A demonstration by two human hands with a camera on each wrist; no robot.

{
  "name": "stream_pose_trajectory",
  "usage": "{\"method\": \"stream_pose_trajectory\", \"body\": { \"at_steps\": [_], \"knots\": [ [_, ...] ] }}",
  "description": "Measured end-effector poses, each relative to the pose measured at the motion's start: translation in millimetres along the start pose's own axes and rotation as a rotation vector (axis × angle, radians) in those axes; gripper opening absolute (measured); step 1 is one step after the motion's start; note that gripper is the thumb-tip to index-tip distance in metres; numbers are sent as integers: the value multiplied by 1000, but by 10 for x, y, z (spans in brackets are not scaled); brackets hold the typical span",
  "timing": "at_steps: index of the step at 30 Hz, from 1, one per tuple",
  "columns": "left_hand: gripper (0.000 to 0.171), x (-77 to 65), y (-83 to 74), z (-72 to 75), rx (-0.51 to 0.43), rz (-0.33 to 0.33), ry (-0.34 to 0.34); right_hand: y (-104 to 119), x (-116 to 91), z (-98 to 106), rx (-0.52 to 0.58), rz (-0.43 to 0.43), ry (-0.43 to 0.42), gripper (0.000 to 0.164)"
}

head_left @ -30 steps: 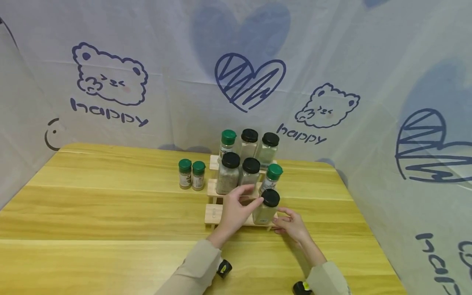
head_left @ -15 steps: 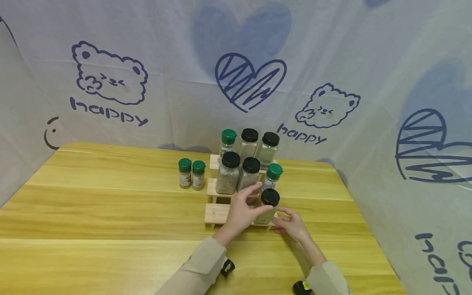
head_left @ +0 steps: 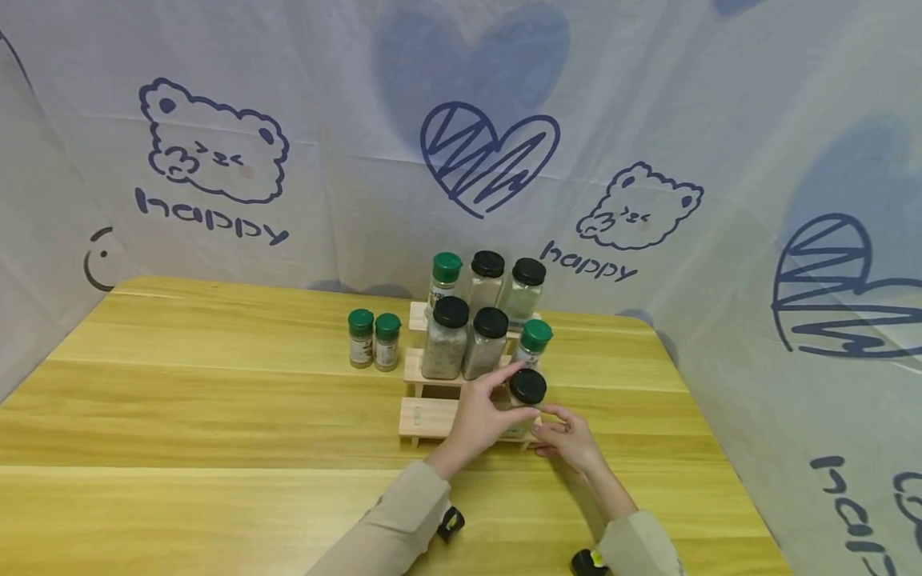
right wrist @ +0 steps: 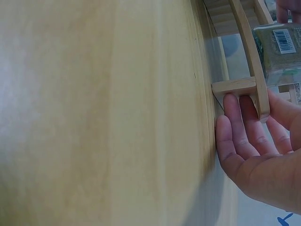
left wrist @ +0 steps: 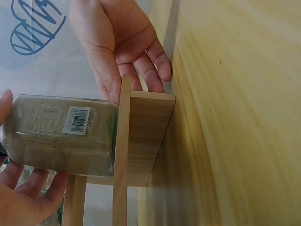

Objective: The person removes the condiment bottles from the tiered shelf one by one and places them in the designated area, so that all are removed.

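A square glass jar point(left wrist: 61, 134) with a black lid point(head_left: 528, 386) and a barcode label stands upright at the right end of the lowest step of a wooden tiered rack point(head_left: 425, 418). My left hand point(head_left: 481, 420) holds this jar from the left, thumb on the near side and fingers on the far side. The jar's base sits on the step's board in the left wrist view. At the rack's right end my right hand point(head_left: 572, 444) grips the lowest step, its thumb by the board's edge and fingertips point(right wrist: 230, 101) against the leg underneath.
Behind, the middle step carries two black-lidded jars point(head_left: 445, 348) and a green-capped shaker point(head_left: 535, 336). On the top step are another green-capped shaker point(head_left: 446, 272) and two black-lidded jars point(head_left: 523, 292). Two small green-capped shakers point(head_left: 362, 340) stand left of the rack on the wooden table point(head_left: 216, 400).
My left hand has slid right along the lowest step and come further around the jar, covering more of it. The right hand stays at the rack's end.
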State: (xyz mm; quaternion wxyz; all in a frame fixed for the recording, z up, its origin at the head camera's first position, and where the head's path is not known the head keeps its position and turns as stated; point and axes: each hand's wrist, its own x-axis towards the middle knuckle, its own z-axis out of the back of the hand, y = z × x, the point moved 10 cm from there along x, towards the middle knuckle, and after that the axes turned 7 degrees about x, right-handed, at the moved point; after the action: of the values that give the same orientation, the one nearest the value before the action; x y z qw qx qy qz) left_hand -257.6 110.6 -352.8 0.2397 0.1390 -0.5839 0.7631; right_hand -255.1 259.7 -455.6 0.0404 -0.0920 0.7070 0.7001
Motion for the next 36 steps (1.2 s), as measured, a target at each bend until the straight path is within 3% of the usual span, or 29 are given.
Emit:
{"method": "stream_pose_trajectory", "body": {
  "at_steps": [22, 33, 36],
  "knots": [
    [57, 6, -89, 162, 15, -29, -39, -7, -2, 9, -31, -29, -27, 43],
    [57, -32, -90, 269, -70, -15, -19, 9, -10, -10, -34, -21, -17, 43],
    [55, -50, -194, 336, -85, -33, -11, 17, -11, -13, -38, -21, -16, 43]
  ]
}}
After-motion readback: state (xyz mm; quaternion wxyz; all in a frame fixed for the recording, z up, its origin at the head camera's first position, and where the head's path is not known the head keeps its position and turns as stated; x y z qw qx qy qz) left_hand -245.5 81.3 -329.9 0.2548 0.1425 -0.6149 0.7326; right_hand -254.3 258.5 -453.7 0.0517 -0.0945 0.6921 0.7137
